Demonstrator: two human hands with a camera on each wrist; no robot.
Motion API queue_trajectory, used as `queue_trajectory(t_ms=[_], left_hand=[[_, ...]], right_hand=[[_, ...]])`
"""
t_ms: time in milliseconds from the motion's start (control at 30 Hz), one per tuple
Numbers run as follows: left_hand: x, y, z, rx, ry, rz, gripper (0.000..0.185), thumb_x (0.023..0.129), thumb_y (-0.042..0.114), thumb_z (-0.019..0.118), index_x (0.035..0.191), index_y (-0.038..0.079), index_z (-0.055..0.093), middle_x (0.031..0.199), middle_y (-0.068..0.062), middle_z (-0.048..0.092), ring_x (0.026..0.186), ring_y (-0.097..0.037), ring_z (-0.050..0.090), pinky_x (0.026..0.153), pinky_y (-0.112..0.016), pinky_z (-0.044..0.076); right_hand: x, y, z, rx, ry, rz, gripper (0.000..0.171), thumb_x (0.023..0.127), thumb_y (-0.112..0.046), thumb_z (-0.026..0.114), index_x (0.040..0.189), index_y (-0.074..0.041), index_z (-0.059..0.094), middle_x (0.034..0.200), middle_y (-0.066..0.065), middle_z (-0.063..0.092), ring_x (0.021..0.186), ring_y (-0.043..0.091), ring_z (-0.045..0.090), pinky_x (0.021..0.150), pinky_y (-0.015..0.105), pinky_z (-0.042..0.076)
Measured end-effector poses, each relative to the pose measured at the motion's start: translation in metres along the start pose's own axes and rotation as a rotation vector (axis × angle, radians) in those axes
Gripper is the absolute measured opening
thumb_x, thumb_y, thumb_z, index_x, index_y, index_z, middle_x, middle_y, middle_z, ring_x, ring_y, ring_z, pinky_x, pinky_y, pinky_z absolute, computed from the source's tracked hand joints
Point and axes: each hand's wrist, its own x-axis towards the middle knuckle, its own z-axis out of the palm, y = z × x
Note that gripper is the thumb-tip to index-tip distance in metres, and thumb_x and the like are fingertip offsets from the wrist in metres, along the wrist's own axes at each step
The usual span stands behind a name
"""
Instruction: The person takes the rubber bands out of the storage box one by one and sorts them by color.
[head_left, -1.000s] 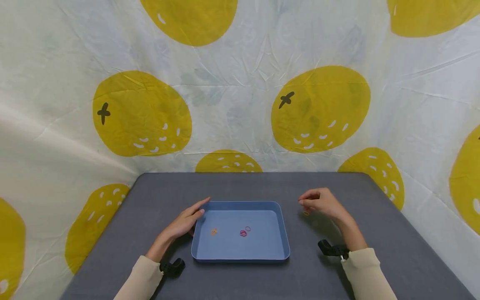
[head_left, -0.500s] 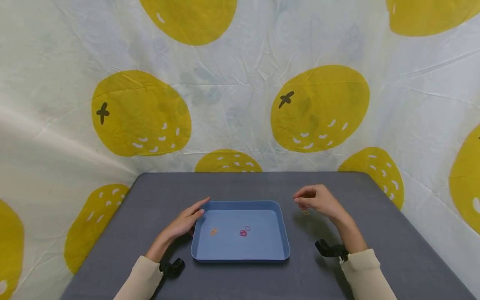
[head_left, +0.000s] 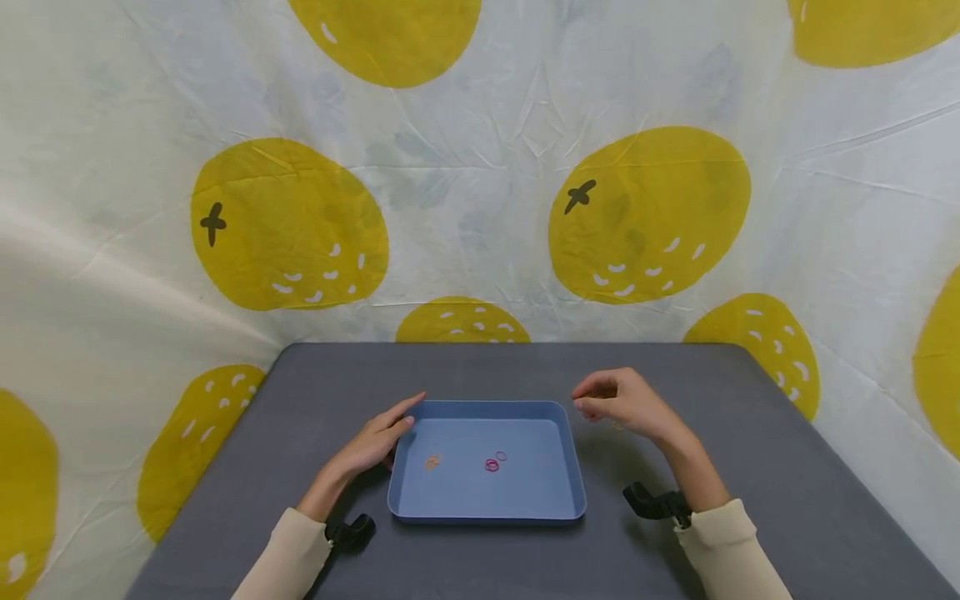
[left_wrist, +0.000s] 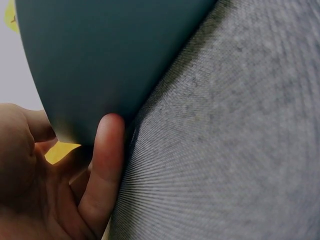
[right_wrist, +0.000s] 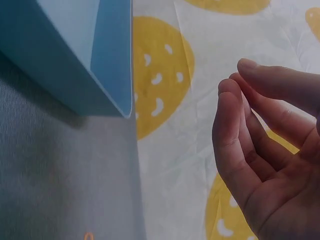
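Note:
A shallow blue tray [head_left: 540, 483] lies on the dark grey table. My left hand [head_left: 371, 443] holds its left wall near the far corner; in the left wrist view a finger [left_wrist: 109, 155] lies against the outer wall. Inside the tray are a few small orange rubber bands [head_left: 432, 461] and a loose cluster of red rubber bands [head_left: 492, 465]. My right hand [head_left: 626, 404] hovers just right of the tray, thumb and fingertips together; I cannot tell whether a small thing is between them. An orange rubber band [right_wrist: 88, 236] lies on the table below that hand.
The grey table [head_left: 480, 562] extends around the tray on every side. A white cloth [head_left: 465, 217] with large yellow fruit shapes hangs behind it and at both sides. A black wrist mount [head_left: 658, 504] sits at the right cuff, another [head_left: 351, 533] at the left.
My right hand has moved left toward the tray, while the orange band stays on the table beneath it. The left hand and the tray keep their places; the head view shifts slightly.

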Motion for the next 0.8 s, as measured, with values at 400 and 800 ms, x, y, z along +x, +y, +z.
queue_trajectory(t_ms=[400,800], left_hand=[[0.0,0.002,0.002,-0.011,0.011,-0.026,0.05,0.114,0.029,0.041,0.163,0.033,0.033,0.168,-0.016,0.031,0.105,-0.028,0.064,0.054,-0.043,0.058],[0.003,0.0,0.0,-0.003,0.007,-0.02,0.05,0.114,0.029,0.041,0.163,0.034,0.033,0.169,-0.015,0.03,0.101,-0.028,0.065,0.054,-0.043,0.058]], right_hand=[[0.012,-0.014,0.018,-0.021,-0.063,-0.041,0.017,0.096,-0.016,0.074,0.105,-0.003,0.077,0.089,0.02,0.073,0.074,0.03,0.067,0.067,0.035,0.058],[0.033,-0.027,0.042,0.039,-0.118,-0.079,0.016,0.097,-0.015,0.073,0.107,-0.003,0.077,0.088,0.016,0.074,0.076,0.03,0.07,0.07,0.031,0.061]])
